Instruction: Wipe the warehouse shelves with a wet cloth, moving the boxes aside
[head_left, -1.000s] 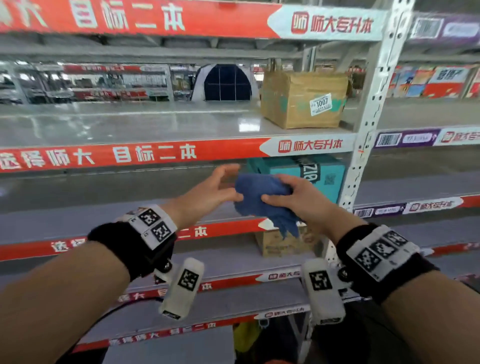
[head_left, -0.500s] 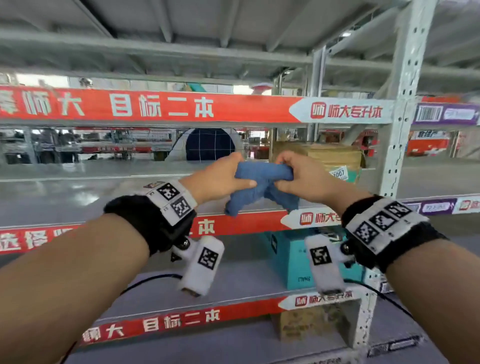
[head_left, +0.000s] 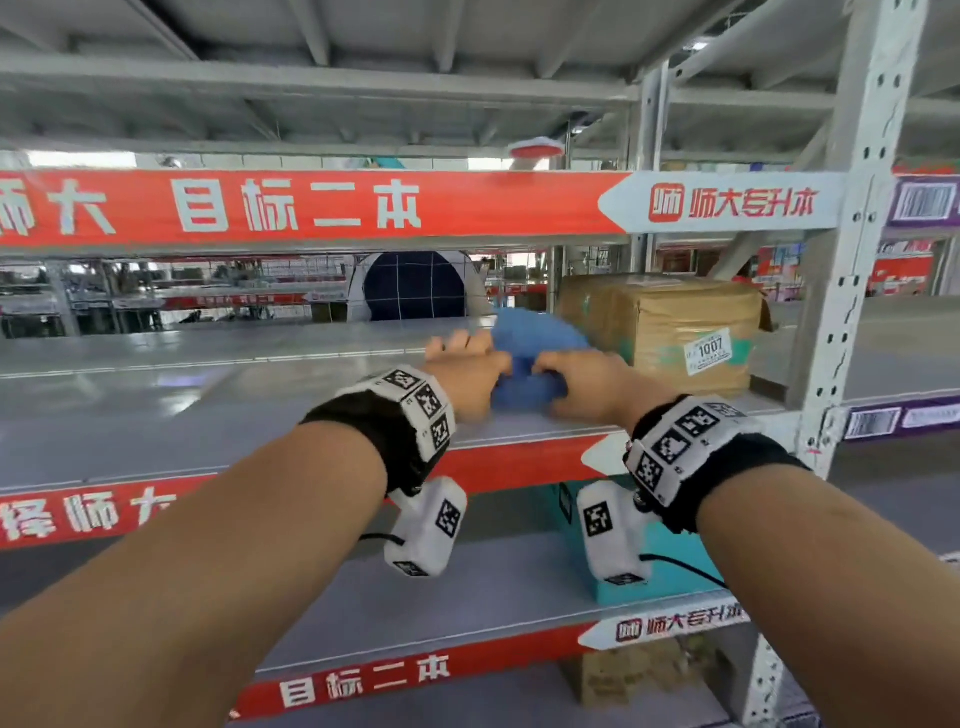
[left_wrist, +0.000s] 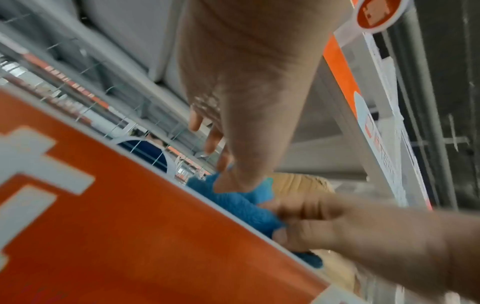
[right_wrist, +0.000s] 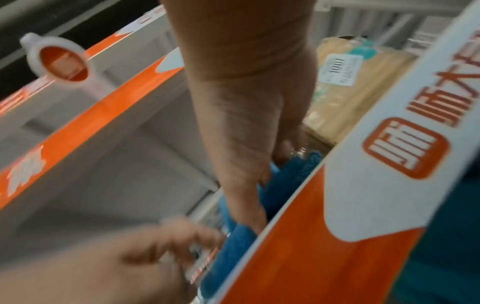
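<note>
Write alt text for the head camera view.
Both hands, left hand and right hand, grip a blue cloth over a grey metal shelf. A cardboard box labelled 1007 stands just to the right, a teal box one shelf below.

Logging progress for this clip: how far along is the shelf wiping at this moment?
Barely started. Done: the blue cloth has reached the shelf that holds the cardboard box. In hand: the left hand and right hand both grip the cloth at the front edge, just left of the box. Left: the wiping itself, shifting that box aside, then the lower shelves, including the teal box.
</note>
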